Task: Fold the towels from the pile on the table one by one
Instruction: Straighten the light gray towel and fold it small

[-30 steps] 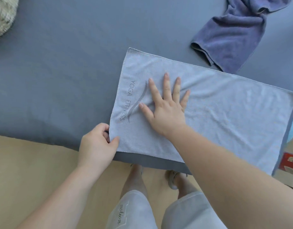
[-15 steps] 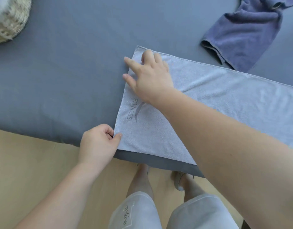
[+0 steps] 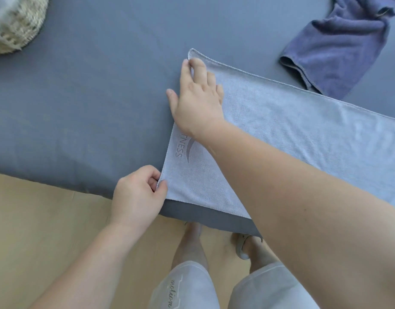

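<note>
Towel [image 3: 292, 134]: flat pale-grey terry rectangle

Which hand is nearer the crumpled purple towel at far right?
Right. The right hand rests on the far corner of the grey towel, left of the purple towel; the left hand pinches its near corner, farther away.

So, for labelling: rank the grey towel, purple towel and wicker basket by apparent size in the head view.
Largest: grey towel.
Then purple towel.
Smallest: wicker basket.
The frame crops all three, so true sizes are unsure.
</note>
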A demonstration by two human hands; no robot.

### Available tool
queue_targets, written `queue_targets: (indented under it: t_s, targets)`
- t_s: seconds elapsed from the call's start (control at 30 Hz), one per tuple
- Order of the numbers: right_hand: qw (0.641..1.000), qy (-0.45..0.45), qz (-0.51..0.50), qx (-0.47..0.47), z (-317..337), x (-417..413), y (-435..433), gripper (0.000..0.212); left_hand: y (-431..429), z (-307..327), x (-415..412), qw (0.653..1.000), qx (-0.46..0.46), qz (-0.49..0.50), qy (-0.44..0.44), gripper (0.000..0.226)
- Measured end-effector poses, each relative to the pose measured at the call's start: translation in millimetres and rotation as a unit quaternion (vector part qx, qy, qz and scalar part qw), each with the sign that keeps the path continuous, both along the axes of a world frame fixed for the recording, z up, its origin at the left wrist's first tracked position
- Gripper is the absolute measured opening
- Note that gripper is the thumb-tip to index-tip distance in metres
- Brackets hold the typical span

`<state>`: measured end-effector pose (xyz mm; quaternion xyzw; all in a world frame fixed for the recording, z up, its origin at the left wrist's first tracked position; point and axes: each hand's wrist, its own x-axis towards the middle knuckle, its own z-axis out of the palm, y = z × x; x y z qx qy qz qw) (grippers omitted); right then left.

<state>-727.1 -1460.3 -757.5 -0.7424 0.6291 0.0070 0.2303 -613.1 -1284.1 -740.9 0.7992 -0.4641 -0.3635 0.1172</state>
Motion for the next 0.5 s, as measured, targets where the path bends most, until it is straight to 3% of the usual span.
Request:
queue_targets:
  t_s: [0.3,0.5]
  targets:
    - [0.973,-0.225,-0.045,0.008,-2,-28,8,0.066,0,8,-3,0.999,-0.002,0.016,0.04,0.02]
    - [0.938,-0.329,-0.111,0.011,16,-72,15,0.057,1,32,-40,0.994,-0.019,-0.04,0.099,0.023]
